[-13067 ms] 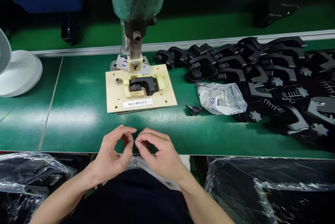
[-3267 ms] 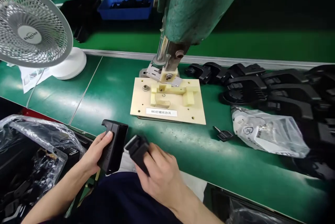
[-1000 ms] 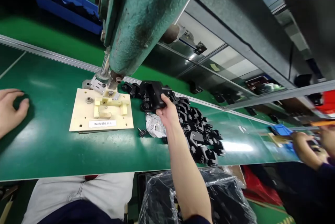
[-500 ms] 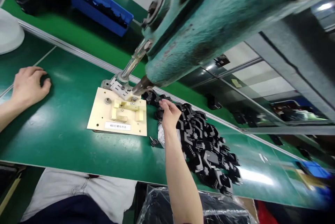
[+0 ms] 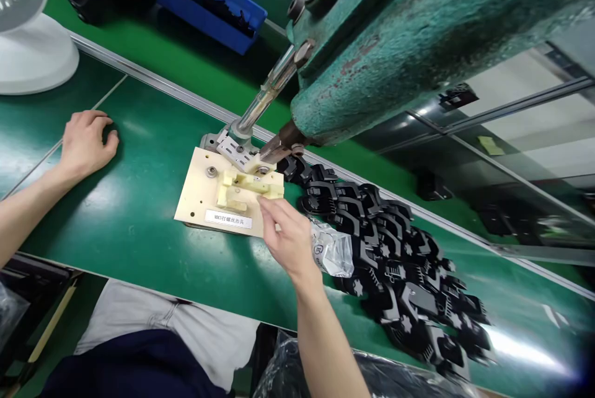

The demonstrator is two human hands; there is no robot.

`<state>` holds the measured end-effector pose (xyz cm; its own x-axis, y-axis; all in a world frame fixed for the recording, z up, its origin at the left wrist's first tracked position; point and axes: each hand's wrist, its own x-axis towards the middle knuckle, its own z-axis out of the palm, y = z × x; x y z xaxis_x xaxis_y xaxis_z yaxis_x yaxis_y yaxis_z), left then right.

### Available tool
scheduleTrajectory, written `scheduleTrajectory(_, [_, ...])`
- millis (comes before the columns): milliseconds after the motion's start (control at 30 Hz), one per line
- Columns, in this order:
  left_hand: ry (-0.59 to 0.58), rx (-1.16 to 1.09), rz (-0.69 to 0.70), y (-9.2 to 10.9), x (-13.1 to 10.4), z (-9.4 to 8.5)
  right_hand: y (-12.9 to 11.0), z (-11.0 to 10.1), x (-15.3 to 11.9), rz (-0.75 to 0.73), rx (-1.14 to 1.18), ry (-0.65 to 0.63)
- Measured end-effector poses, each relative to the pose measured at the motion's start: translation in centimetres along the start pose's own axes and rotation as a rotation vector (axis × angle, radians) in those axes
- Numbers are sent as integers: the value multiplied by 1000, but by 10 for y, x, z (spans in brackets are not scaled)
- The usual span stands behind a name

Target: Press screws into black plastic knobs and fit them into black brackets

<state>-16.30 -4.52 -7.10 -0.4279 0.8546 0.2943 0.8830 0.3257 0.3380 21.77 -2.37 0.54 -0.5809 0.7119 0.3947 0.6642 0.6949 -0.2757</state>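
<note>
My left hand [image 5: 88, 142] rests on the green bench, its fingers loosely bent and the thumb apart, with nothing in it. My right hand [image 5: 289, 238] is at the right edge of the cream fixture plate [image 5: 188, 203]. Its fingertips are pinched together; whatever is between them, if anything, is hidden. The yellow holder block [image 5: 232, 204] on the plate has no part sitting in it. Just right of my right hand lies a clear plastic bag [image 5: 338, 252] with a handwritten mark. Above the plate reaches the steel ram [image 5: 281, 142] of a green press [image 5: 372, 82].
Many black moulded parts [image 5: 379, 230] lie in rows on the bench at right. A blue bin [image 5: 204, 4] with small black pieces stands behind the rail. A white fan [image 5: 35, 57] is at far left. Plastic film [image 5: 283, 373] covers something below the bench edge.
My right hand has moved left and nearer, from the black parts to the fixture plate's right edge. My left hand stays on the bench. The whole view has shifted.
</note>
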Motion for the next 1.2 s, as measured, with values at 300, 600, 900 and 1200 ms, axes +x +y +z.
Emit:
scheduleTrajectory(300, [-48,15,1,2,0,-5,-12,-6,57,-92,-459,-790])
scheduleTrajectory(600, [-65,-5,-14,1,0,-5,-20,-21,-8,-2,-491,-712])
scheduleTrajectory(900, [-61,-27,-21,4,-1,-7,-16,12,-59,-70,-343,-118])
scheduleTrajectory(1200, [-62,-26,-44,8,-3,-11,-14,41,-76,-99,-266,214])
